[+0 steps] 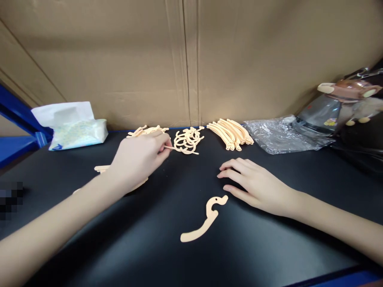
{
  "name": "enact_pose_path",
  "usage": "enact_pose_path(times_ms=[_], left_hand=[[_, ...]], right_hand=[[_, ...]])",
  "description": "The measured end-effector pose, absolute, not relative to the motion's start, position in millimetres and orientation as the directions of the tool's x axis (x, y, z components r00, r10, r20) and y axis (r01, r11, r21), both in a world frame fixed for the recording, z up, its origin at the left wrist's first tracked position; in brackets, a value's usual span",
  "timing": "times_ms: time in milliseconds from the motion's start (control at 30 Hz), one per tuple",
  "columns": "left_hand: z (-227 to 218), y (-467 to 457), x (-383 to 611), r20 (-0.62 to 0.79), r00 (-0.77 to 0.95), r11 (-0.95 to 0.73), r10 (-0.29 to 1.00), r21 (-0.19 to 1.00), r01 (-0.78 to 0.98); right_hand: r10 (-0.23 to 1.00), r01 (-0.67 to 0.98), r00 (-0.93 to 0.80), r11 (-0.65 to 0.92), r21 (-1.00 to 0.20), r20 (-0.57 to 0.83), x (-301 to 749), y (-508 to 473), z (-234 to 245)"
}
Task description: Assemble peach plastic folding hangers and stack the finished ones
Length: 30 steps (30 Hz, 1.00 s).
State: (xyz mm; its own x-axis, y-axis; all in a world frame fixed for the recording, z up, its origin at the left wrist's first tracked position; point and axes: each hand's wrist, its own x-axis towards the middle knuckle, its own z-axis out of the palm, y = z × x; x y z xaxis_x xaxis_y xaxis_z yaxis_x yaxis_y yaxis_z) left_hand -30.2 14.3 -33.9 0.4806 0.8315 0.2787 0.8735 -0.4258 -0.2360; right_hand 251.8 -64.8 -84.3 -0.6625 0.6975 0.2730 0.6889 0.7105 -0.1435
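Observation:
My left hand is over the far part of the table, its thumb and fingers pinched on a thin beige piece. Only the tip of that piece shows, close to a pile of curved, ring-like beige pieces. My right hand rests palm down with fingers apart, holding nothing. Just left of its fingertips lies a flat, hooked beige piece with a small dark hole near its curved top. Behind my left hand sits another beige pile, partly hidden. More beige pieces show beneath my left forearm.
A bundle of long curved beige strips lies at the back, beside a clear plastic bag. At the back left stands a tissue pack. A brown-topped transparent container is at the right. Cardboard walls off the black table.

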Motion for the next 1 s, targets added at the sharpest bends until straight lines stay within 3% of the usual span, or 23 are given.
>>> enact_pose_path(times_ms=[167,300,433,567,767,1000], left_hand=[[-47,-30,-23,0.268,0.445,-0.485,0.855,0.106,0.868],[-57,-51,-18,0.105,0.504,-0.504,0.857,0.365,0.783],[-61,-54,-17,-0.125,0.521,-0.360,0.845,0.587,0.725],[-65,-53,-20,-0.154,0.544,-0.369,0.825,0.583,0.724],[-69,-58,-19,0.018,0.628,-0.558,0.778,0.481,0.676],[-73,-54,-22,-0.004,0.653,-0.548,0.758,0.541,0.639]], right_hand=[[0.667,0.689,-0.705,0.724,0.012,0.242,246,-64,-81],[0.636,0.674,-0.730,0.732,0.104,0.249,242,-59,-82],[0.686,0.749,-0.649,0.651,0.121,0.328,242,-46,-83],[0.742,0.816,-0.530,0.578,0.010,0.411,236,-25,-77],[0.674,0.751,-0.637,0.651,0.107,0.373,207,9,-72],[0.656,0.695,-0.716,0.701,0.159,0.239,180,31,-65]])
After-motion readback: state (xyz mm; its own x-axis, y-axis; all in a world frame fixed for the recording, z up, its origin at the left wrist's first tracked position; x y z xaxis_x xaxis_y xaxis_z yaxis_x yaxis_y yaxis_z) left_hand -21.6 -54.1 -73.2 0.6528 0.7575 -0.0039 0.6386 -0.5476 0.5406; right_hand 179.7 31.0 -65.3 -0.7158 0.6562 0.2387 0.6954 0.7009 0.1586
